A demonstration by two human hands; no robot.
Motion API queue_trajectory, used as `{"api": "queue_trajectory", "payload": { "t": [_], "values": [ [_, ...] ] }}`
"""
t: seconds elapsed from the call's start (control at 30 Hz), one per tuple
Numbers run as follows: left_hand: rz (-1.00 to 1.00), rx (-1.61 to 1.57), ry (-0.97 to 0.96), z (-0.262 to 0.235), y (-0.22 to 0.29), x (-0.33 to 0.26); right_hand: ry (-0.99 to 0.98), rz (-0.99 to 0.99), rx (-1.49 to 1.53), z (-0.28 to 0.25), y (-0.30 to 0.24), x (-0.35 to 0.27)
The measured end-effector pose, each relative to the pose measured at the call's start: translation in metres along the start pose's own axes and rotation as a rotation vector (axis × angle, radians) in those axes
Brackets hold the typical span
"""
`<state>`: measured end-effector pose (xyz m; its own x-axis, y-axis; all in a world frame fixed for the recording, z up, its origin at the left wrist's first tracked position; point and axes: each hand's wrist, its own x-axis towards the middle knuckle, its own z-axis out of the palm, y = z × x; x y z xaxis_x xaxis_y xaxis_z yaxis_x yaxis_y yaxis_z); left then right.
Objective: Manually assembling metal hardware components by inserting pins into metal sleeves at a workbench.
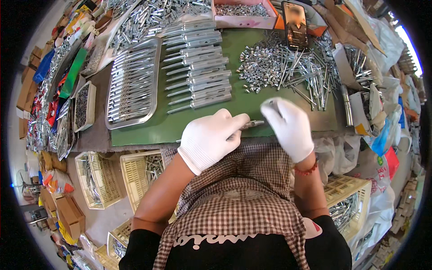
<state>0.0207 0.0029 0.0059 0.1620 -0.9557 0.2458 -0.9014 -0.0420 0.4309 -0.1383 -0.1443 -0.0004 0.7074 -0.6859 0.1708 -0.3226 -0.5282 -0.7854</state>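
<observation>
Both my hands wear white knitted gloves above the near edge of the green work mat. My left hand is closed around a slim metal rod part, whose shiny end sticks out to the right past the fingers. Just right of that end, my right hand is raised with thumb and fingers bent together. A small dark spot shows at its fingertips; what it is I cannot make out. Beyond the left hand lie rows of pointed metal rods with thick sleeves, their points to the left.
A metal tray of rods lies left. Small metal nuts or sleeves and loose thin rods are heaped at right. A phone stands behind them, beside a pink box of small parts. Cream crates stand below the table.
</observation>
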Motion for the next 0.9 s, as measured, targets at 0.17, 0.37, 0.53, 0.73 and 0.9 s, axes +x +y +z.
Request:
{"api": "queue_trajectory", "payload": {
  "t": [0.17, 0.37, 0.53, 0.73, 0.9],
  "values": [
    [-0.037, 0.152, -0.048, 0.008, 0.013, 0.004, 0.097, -0.323, -0.513, -0.018, 0.017, 0.072],
    [-0.065, 0.193, -0.080, 0.010, 0.014, 0.007, -0.171, -0.419, -0.790, -0.020, 0.019, 0.125],
    [-0.085, 0.212, -0.102, 0.010, 0.016, 0.007, -0.154, -0.431, -0.856, -0.021, 0.024, 0.118],
    [-0.105, 0.231, -0.124, 0.009, 0.017, 0.009, -0.110, -0.277, -0.404, -0.034, 0.023, 0.062],
    [-0.100, 0.189, -0.089, 0.008, 0.017, 0.008, -0.140, 0.028, 0.027, -0.024, 0.005, 0.009]
  ]
}}
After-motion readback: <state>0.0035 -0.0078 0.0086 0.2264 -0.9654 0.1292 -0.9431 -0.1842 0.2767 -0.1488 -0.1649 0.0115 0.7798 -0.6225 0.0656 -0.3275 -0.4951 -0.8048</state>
